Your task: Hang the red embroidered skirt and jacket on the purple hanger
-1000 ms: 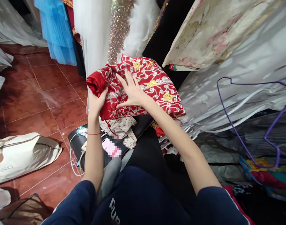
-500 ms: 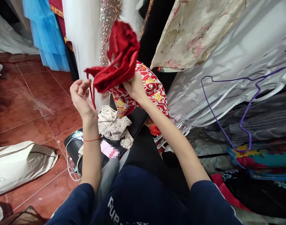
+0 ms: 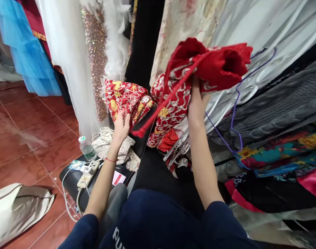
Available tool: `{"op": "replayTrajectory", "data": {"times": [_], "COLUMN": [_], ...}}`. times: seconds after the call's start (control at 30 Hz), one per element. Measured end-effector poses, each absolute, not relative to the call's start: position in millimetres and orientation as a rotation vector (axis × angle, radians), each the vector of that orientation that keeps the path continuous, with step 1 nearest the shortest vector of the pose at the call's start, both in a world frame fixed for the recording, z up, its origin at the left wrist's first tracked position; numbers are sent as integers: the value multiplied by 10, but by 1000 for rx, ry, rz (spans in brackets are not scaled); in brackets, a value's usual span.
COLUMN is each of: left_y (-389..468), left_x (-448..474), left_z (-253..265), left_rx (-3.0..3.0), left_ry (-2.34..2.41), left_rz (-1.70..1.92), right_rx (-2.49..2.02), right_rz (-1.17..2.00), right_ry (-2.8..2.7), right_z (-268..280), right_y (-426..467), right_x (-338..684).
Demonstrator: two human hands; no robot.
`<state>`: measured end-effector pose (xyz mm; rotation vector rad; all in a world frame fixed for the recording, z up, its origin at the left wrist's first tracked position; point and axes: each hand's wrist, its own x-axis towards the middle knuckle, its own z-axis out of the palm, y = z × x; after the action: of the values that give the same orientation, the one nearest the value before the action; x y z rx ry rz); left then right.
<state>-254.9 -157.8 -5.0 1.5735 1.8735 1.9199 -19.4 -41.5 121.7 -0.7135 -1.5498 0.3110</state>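
Observation:
A red garment (image 3: 173, 107) with silver and gold embroidery hangs in front of me, its plain red inner side showing at the top. My right hand (image 3: 196, 109) is closed on its bunched upper part, and the cloth hides most of those fingers. A thin red cord (image 3: 165, 100) slants down to the left from the held part. On the left, my left hand (image 3: 121, 126) grips a section of the embroidered cloth (image 3: 127, 98), thumb on the near side. Whether both sections are one piece is hard to see.
A black bench (image 3: 70, 176) carries a polka-dot cloth (image 3: 108, 143), a water bottle (image 3: 87, 150), a power strip (image 3: 87, 176) with cables, and a phone (image 3: 118, 178). Dresses hang behind. At right are a purple hanger (image 3: 234, 117) and white hangers. A cream bag (image 3: 18, 207) lies on the tiles.
My right hand has carried the red cloth to the right. My left hand has moved away from the cord, right and down onto the embroidered part. The view has shifted, bringing the bottle into sight.

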Motion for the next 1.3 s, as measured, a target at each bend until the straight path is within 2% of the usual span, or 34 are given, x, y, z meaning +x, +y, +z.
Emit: {"op": "replayTrajectory", "data": {"times": [0.07, 0.17, 0.23, 0.33, 0.4, 0.47, 0.7, 0.93, 1.13, 1.3], "left_y": [-1705, -1765, -1646, -1268, -993, -774, -356, 100, 306, 447], "left_x": [-2354, -1928, -1632, -1281, -1132, -1036, -709, -302, -352, -404], "left_z": [188, 599, 827, 991, 979, 910, 718, 653, 556, 499], "left_rx": [1669, 1801, 1840, 1887, 1954, 2004, 1796, 1599, 1503, 1630], "left_ry": [1923, 1636, 1481, 1490, 1509, 1519, 1467, 1354, 1352, 1368], "left_rz": [2121, 2245, 2089, 1642, 1369, 1301, 1727, 1822, 1625, 1695], "right_rx": [-720, -732, -746, -758, -784, -842, -1049, -973, -973, -977], "right_rz": [364, 475, 560, 653, 690, 705, 420, 32, 160, 296], "right_ry": [-1445, -1398, -1439, -1502, -1520, -1518, -1648, -1937, -1921, -2024], "right_z": [1068, 781, 575, 294, 148, 39, -67, -94, -207, -90], "right_y": [-340, -283, -291, -344, -379, -406, -580, -666, -590, -638], "right_x": [51, 289, 380, 490, 598, 760, 1483, 2115, 2590, 2806]}}
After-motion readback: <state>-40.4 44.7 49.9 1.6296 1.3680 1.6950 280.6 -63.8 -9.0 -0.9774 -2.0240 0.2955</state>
